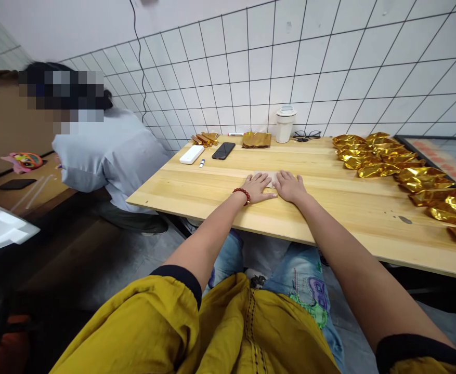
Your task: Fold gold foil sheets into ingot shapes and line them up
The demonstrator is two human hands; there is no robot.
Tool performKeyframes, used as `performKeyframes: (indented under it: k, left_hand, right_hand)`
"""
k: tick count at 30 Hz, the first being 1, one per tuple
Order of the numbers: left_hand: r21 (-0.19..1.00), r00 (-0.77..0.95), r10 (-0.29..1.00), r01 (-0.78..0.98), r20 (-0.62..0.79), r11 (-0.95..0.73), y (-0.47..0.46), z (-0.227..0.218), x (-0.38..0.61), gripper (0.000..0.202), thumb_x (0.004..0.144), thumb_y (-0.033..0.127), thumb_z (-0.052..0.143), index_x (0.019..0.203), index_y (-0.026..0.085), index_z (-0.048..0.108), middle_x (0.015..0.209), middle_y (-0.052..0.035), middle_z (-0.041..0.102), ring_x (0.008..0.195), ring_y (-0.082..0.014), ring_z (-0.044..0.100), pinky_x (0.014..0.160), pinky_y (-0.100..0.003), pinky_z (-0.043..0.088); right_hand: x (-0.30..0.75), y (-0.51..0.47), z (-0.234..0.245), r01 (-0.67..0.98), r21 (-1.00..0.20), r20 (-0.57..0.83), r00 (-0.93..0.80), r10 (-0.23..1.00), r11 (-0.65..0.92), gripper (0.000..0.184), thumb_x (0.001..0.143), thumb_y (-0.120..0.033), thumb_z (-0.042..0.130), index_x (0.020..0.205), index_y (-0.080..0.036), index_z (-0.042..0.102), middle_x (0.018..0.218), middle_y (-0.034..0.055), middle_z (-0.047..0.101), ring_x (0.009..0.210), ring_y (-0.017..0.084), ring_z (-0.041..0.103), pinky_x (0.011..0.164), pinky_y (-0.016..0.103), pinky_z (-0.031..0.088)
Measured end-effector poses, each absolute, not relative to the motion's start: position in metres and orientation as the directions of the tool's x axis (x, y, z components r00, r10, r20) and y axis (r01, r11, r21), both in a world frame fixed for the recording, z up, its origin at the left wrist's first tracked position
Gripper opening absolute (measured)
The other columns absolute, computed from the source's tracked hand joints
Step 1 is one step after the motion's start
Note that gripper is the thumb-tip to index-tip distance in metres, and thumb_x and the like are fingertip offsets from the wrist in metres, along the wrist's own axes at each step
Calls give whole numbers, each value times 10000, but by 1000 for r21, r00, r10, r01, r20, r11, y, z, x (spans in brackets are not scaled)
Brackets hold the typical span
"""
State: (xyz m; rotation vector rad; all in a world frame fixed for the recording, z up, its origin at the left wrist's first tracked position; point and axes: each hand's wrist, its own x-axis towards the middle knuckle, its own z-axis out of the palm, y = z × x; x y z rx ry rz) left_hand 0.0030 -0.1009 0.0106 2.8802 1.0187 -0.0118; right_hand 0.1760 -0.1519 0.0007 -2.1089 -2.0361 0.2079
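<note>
Thin pale sheet (272,175) beneath flat hands (256,188)

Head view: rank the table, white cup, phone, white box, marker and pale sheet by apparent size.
1. Table
2. White cup
3. Phone and white box: too alike to rank
4. Marker
Pale sheet: unranked, partly covered by left hand and right hand

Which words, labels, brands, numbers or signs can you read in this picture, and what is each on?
No text can be read.
White pen: any print too small.
Small blue-and-white item: any label too small.
Jeans: colourful decoration, no certain letters.
Pale sheet: no print seen where it shows.
</note>
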Motion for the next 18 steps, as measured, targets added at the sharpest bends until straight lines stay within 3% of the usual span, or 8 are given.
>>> performKeyframes:
  k: [18]
  left_hand:
    - [119,809,588,585,-15,-802,-99,8,-4,878,906,768,271,1545,166,301,1657,-149,209,1528,-331,174,1212,-600,134]
  right_hand:
    - [174,-151,-6,990,-123,16,70,997,-68,609,1020,-436,238,1552,-152,327,1654,121,236,1519,259,225,1205,553,175]
